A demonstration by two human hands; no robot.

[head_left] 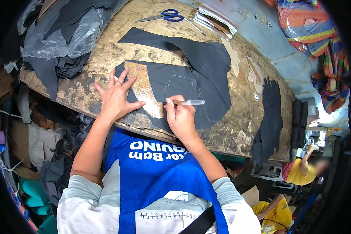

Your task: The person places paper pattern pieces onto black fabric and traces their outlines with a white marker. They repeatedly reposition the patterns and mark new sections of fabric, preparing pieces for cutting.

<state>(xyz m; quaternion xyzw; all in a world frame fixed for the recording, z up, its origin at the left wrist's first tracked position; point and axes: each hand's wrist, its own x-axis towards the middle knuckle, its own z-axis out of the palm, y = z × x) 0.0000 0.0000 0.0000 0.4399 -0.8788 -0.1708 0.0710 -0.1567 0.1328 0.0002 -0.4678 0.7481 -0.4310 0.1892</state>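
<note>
A piece of black fabric or leather lies on the worn wooden table, its far strip curling round to the left. On it rests a tan pattern template with a curved edge. My left hand presses the template down, fingers spread flat. In my right hand is a pen with a clear end, held in a pinch at the template's right edge; its tip is hidden by my fingers. To the right of the template, a thin pale outline is drawn on the black material.
Blue-handled scissors lie at the far edge, near a stack of papers. A clear plastic bag of black pieces sits at the left. Black scraps hang over the right edge. Two people in yellow are beyond.
</note>
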